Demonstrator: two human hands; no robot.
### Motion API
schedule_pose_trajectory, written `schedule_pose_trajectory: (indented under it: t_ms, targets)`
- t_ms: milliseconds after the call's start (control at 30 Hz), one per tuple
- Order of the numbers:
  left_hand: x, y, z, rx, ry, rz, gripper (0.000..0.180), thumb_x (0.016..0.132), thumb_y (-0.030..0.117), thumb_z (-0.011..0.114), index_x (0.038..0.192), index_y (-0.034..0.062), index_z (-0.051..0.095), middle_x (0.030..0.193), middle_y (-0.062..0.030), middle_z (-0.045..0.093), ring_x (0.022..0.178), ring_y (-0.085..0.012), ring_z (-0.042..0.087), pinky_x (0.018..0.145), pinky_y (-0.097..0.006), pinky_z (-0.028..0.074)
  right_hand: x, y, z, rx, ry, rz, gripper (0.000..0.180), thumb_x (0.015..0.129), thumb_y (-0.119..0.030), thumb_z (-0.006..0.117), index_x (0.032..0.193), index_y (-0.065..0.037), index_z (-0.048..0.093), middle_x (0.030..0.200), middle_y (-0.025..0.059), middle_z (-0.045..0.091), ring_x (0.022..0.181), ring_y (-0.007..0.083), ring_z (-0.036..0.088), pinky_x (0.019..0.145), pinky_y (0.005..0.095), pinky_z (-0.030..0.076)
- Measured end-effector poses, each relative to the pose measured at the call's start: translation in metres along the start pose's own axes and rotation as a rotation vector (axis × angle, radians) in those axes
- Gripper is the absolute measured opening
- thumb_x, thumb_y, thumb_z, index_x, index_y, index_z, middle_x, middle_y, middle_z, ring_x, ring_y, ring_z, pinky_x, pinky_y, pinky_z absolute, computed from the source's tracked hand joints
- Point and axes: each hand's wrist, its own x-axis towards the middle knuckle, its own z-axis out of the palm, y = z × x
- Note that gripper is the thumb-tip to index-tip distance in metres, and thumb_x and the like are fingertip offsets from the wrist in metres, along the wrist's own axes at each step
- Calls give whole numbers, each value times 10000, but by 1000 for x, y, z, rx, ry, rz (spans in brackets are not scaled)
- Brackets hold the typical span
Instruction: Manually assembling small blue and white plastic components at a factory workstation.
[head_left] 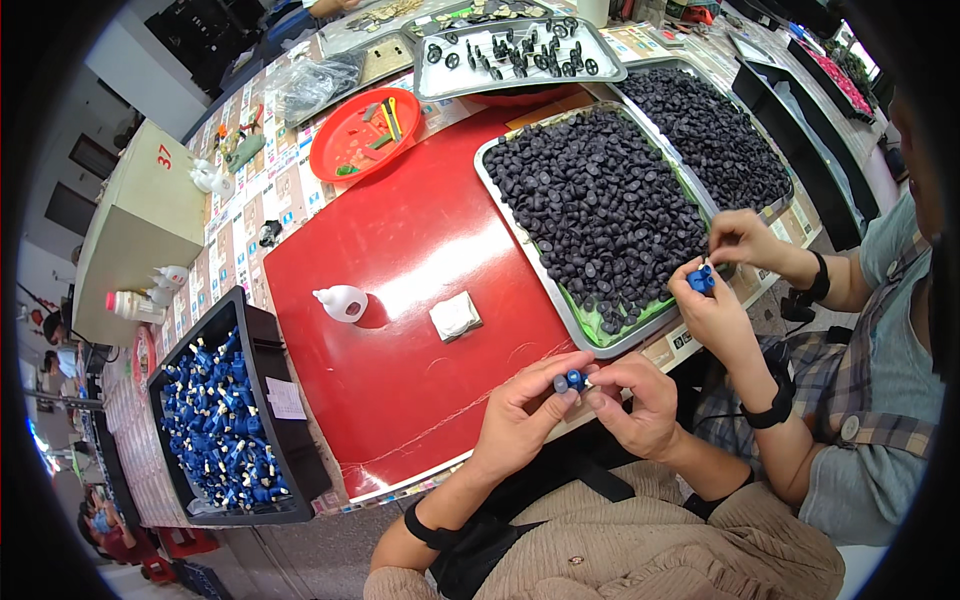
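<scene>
Pinching the small blue figure (574,380) between my left hand (525,408) and right hand (640,408), I judge it light, stiff and smooth. Its body seems easiest to grip.

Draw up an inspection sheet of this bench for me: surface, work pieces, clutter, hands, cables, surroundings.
Surface: glossy red board on a patterned tabletop.
Work pieces: one small blue piece held; many blue pieces in the black bin; dark pieces heaped on a tray.
Clutter: white bottle and white pad on the board.
Hands: left hand pinches the small blue piece; right hand at its right end, grip unclear.
Cables: nothing seen on the board.
Surroundings: co-worker at right, holding another blue piece.
</scene>
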Motion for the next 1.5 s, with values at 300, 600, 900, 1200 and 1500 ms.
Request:
schedule_pose_trajectory:
  t_ms: [300,600,900,1200,1500]
  targets:
    - [-3,3,4,275,-42,185,388,940,132,637,1306,11,591,1336,-144,583,1252,-233,527,1063,-365,406,-2,3,0,-2,-8,41,177,824,-22,732,993,-19,676,802,46,603,611,91,545,549,223,440]
    - [-3,6,-3,104,-143,71,386,981,119,570,1354,25,550,1355,-117,544,1227,-218,518,1025,-331,417,3,4,-2,5,-10,38,148,840,-22,723,983,-24,684,806,48,611,627,92,551,557,228,444]
    - [6,-15,-10,-128,-156,-44,364,958,144,593,1286,-11,582,1277,-126,583,1188,-232,547,1016,-354,430,12,8,-22,-93,95,41,118,835,-17,705,951,-15,680,827,73,639,656,139,564,596,257,460]
    - [1,-22,-9,-331,-139,-95,420,950,177,629,1300,-40,544,1277,-173,573,1173,-257,580,983,-371,487,16,25,-52,-249,202,28,133,855,-34,703,983,-12,677,813,48,609,631,102,547,559,232,446]
    - [2,-20,-9,-333,-114,-104,397,946,134,623,1293,-45,549,1287,-174,566,1190,-266,574,984,-370,502,13,30,-45,-246,151,65,147,850,-22,695,996,-21,676,826,51,618,633,108,570,568,236,464]
